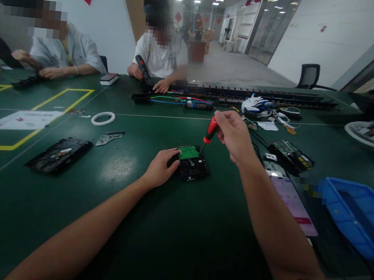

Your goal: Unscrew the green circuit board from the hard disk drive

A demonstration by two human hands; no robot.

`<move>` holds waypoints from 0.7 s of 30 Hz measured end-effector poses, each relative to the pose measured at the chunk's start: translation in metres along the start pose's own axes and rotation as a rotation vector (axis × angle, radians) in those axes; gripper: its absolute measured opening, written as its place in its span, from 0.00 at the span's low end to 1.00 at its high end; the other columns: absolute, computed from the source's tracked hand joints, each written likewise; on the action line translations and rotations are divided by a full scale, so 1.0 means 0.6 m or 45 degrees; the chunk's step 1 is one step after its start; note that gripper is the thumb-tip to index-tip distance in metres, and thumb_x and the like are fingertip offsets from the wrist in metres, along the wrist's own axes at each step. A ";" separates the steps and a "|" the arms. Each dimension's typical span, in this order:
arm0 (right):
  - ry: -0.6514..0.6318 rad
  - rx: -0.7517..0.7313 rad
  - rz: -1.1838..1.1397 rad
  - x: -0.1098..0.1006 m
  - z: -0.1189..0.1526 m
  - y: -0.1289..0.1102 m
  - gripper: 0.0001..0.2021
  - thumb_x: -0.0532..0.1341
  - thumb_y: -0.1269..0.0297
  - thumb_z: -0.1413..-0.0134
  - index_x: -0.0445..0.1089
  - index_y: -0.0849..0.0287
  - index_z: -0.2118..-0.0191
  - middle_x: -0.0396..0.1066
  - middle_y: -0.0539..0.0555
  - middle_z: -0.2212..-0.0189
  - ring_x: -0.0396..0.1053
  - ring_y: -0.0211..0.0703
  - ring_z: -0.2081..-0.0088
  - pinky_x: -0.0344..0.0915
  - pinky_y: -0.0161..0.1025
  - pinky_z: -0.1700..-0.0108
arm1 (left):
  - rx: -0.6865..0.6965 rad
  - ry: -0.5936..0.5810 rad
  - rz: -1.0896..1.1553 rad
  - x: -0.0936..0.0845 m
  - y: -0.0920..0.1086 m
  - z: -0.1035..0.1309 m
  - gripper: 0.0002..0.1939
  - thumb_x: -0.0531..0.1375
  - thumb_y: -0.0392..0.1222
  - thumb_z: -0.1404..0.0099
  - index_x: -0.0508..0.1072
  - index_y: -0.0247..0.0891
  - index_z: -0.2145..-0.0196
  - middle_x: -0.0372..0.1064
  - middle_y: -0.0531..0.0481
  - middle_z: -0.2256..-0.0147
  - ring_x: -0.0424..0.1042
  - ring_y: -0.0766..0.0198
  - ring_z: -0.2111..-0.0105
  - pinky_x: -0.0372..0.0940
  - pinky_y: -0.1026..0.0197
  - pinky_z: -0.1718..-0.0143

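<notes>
A black hard drive (194, 169) with a green circuit board (188, 152) on its far half lies on the table in front of me. My left hand (162, 168) grips its left edge, thumb on the near side and fingers at the far corner. In my right hand (232, 133) is a red and black screwdriver (211, 129), pinched at the top of the handle and tilted. Its thin shaft points down to the board's right end; whether the tip sits in a screw is too small to tell.
Left lie another black drive (59, 155), a loose circuit board (109, 138) and a white ring (102, 118). Right are a black device (291, 155), a phone (292, 202) and a blue bin (359, 218). Gloves (256, 105) lie beyond. Two people work across the table, one holding a power tool (143, 67).
</notes>
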State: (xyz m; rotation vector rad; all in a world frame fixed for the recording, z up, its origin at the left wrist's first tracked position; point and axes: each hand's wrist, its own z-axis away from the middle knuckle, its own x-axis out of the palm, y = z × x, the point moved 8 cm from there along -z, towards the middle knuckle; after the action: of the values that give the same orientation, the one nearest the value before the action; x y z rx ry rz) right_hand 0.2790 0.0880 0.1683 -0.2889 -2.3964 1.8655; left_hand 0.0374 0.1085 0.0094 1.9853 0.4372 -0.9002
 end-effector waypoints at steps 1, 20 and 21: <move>0.012 -0.033 0.048 0.000 0.000 -0.003 0.18 0.68 0.41 0.36 0.71 0.51 0.62 0.70 0.49 0.71 0.60 0.37 0.74 0.56 0.38 0.75 | 0.003 0.002 0.000 0.000 0.001 0.000 0.22 0.60 0.45 0.24 0.73 0.41 0.35 0.72 0.40 0.35 0.69 0.47 0.33 0.64 0.38 0.30; -0.303 0.393 -0.258 0.024 0.007 0.022 0.17 0.68 0.49 0.39 0.77 0.58 0.57 0.81 0.59 0.60 0.63 0.35 0.76 0.56 0.37 0.77 | 0.034 0.033 -0.009 0.000 -0.001 0.000 0.22 0.61 0.43 0.24 0.74 0.42 0.36 0.73 0.40 0.36 0.70 0.47 0.34 0.66 0.38 0.31; -0.305 0.404 -0.273 0.024 0.007 0.023 0.16 0.68 0.49 0.39 0.78 0.58 0.57 0.80 0.58 0.61 0.63 0.34 0.76 0.57 0.36 0.77 | 0.033 0.032 -0.010 0.000 -0.001 0.000 0.22 0.61 0.43 0.24 0.74 0.42 0.36 0.73 0.40 0.36 0.70 0.48 0.34 0.66 0.38 0.31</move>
State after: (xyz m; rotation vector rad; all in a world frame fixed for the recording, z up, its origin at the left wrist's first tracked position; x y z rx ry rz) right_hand 0.2653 0.0904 0.1535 0.2188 -2.1078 2.2343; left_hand 0.0369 0.1088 0.0093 2.0221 0.4501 -0.8910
